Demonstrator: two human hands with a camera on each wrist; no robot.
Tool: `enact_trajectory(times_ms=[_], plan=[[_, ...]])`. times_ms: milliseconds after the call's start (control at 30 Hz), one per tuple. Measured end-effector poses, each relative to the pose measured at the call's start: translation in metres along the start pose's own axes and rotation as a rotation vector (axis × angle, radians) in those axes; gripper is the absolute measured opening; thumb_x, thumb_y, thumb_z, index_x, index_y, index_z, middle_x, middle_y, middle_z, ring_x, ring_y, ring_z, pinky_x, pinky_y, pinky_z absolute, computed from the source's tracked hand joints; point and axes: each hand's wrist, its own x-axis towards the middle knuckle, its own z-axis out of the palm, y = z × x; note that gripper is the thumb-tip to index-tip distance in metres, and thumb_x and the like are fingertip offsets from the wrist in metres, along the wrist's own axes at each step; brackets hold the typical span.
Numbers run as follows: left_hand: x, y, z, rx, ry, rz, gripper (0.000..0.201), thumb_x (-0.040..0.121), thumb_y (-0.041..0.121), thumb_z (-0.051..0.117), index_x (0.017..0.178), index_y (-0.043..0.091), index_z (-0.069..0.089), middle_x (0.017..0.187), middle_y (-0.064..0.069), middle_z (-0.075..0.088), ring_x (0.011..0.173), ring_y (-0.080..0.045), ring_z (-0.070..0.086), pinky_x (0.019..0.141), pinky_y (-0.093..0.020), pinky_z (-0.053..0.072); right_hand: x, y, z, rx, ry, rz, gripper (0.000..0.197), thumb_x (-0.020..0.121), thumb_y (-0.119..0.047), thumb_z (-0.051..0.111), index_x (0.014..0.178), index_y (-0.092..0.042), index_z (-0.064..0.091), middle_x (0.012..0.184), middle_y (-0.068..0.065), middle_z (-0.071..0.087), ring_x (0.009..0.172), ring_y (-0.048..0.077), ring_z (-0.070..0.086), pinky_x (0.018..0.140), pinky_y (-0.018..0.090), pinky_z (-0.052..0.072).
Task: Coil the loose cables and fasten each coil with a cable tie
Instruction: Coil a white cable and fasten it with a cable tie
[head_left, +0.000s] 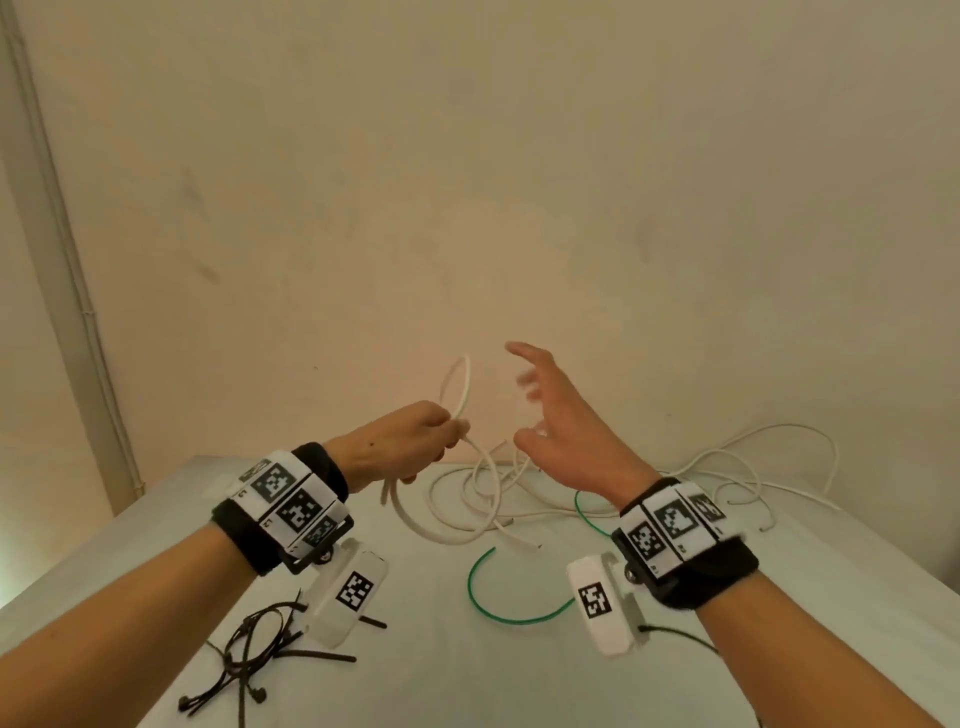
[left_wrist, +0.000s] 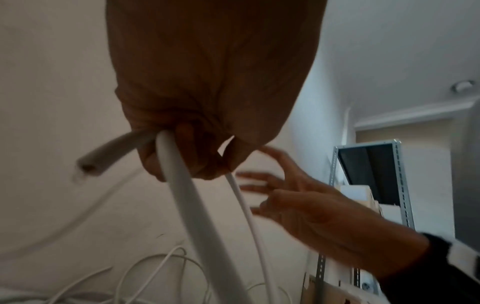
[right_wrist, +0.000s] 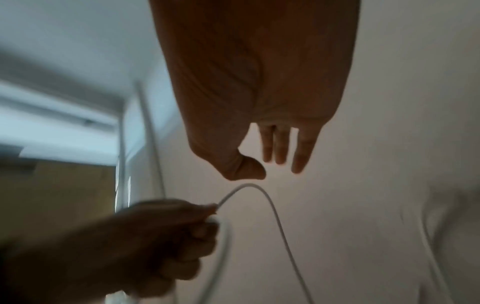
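Note:
My left hand (head_left: 415, 436) is raised above the table and grips a thick white cable (head_left: 460, 387); one loop stands up above the fist and the rest hangs down to the table. In the left wrist view the cable (left_wrist: 182, 197) runs out of my curled fingers, its cut end (left_wrist: 87, 167) sticking out left. My right hand (head_left: 561, 431) hovers just right of the loop, fingers spread, holding nothing. The right wrist view has the spread fingers (right_wrist: 301, 148) above the cable loop (right_wrist: 259, 191). Black cable ties (head_left: 254, 654) lie at the near left.
More thin white cable (head_left: 748, 467) lies tangled at the back right of the white table (head_left: 457, 675). A green wire (head_left: 498, 613) curves across the middle. A wall stands close behind the table. A metal shelf (left_wrist: 400, 185) stands off to the right.

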Motion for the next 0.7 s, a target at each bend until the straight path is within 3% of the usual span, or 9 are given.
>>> enact_trajectory(times_ms=[100, 167, 200, 267, 333, 433, 533, 600, 700], plan=[[-0.007, 0.007, -0.004, 0.159, -0.139, 0.043, 0.037, 0.103, 0.045, 0.057, 0.083, 0.016, 0.046, 0.074, 0.001, 0.040, 0.064, -0.013, 0.039, 0.057, -0.026, 0.038, 0.018, -0.001, -0.006, -0.456, -0.077, -0.254, 0.072, 0.094, -0.015, 0.067, 0.152, -0.046, 0.038, 0.171, -0.010, 0.016, 0.157, 0.018, 0.011, 0.123, 0.037, 0.022], [-0.010, 0.011, -0.009, 0.162, -0.150, 0.094, 0.034, 0.104, 0.042, 0.055, 0.082, 0.018, 0.046, 0.074, 0.002, 0.040, 0.063, -0.011, 0.038, 0.059, -0.028, 0.037, 0.028, -0.001, -0.005, -0.609, -0.144, -0.270, 0.031, 0.102, -0.032, 0.062, 0.133, -0.034, 0.061, 0.170, -0.006, 0.028, 0.159, 0.020, 0.015, 0.128, 0.045, 0.012], [-0.011, 0.012, -0.013, 0.177, -0.118, 0.132, 0.033, 0.105, 0.041, 0.053, 0.082, 0.019, 0.047, 0.072, 0.003, 0.040, 0.060, -0.010, 0.037, 0.057, -0.028, 0.036, 0.031, -0.002, -0.006, -0.594, -0.171, -0.244, 0.020, 0.105, -0.036, 0.056, 0.120, -0.028, 0.066, 0.158, -0.002, 0.048, 0.151, 0.021, 0.035, 0.127, 0.047, 0.016], [-0.011, 0.011, -0.023, 0.264, 0.013, 0.215, 0.034, 0.107, 0.040, 0.049, 0.080, 0.019, 0.048, 0.070, 0.004, 0.041, 0.056, -0.008, 0.035, 0.054, -0.025, 0.033, 0.034, -0.001, -0.010, -0.368, -0.160, -0.149, 0.024, 0.108, -0.035, 0.050, 0.096, -0.022, 0.067, 0.108, -0.002, 0.074, 0.098, 0.013, 0.066, 0.106, 0.041, 0.040], [-0.013, 0.008, -0.035, 0.239, 0.157, 0.280, 0.037, 0.106, 0.042, 0.047, 0.078, 0.017, 0.047, 0.068, 0.003, 0.041, 0.055, -0.007, 0.035, 0.053, -0.024, 0.033, 0.034, -0.001, -0.017, -0.056, -0.072, -0.036, 0.034, 0.109, -0.034, 0.049, 0.081, -0.021, 0.062, 0.075, -0.006, 0.068, 0.065, 0.010, 0.056, 0.078, 0.035, 0.045], [-0.012, 0.002, -0.043, -0.058, 0.294, 0.311, 0.043, 0.107, 0.046, 0.046, 0.082, 0.011, 0.048, 0.071, 0.001, 0.042, 0.060, -0.011, 0.038, 0.055, -0.025, 0.038, 0.027, -0.006, -0.017, 0.540, 0.030, 0.133, 0.033, 0.111, -0.028, 0.048, 0.089, -0.013, 0.067, 0.066, -0.005, 0.051, 0.065, 0.012, 0.051, 0.085, 0.042, 0.051], [-0.007, 0.007, -0.030, -0.370, 0.386, 0.316, 0.040, 0.108, 0.043, 0.044, 0.082, 0.013, 0.047, 0.070, 0.003, 0.042, 0.061, -0.011, 0.039, 0.059, -0.025, 0.042, 0.023, -0.031, -0.006, 0.907, 0.032, 0.223, 0.035, 0.111, -0.024, 0.046, 0.118, -0.004, 0.072, 0.086, 0.004, 0.063, 0.087, 0.018, 0.061, 0.099, 0.051, 0.054], [-0.002, 0.015, -0.018, -0.547, 0.452, 0.300, 0.038, 0.109, 0.041, 0.043, 0.082, 0.015, 0.046, 0.067, 0.007, 0.042, 0.061, -0.011, 0.039, 0.060, -0.026, 0.043, 0.021, -0.046, 0.001, 1.091, 0.028, 0.255, 0.036, 0.108, -0.021, 0.046, 0.120, 0.002, 0.071, 0.097, 0.013, 0.069, 0.095, 0.025, 0.066, 0.104, 0.056, 0.051], [0.005, 0.023, -0.004, -0.697, 0.531, 0.237, 0.038, 0.110, 0.038, 0.043, 0.081, 0.013, 0.043, 0.068, 0.004, 0.040, 0.059, -0.009, 0.041, 0.056, -0.022, 0.047, 0.020, -0.057, 0.007, 1.347, 0.051, 0.276, 0.032, 0.104, -0.019, 0.041, 0.103, -0.003, 0.069, 0.070, 0.008, 0.056, 0.067, 0.019, 0.057, 0.096, 0.053, 0.053]])
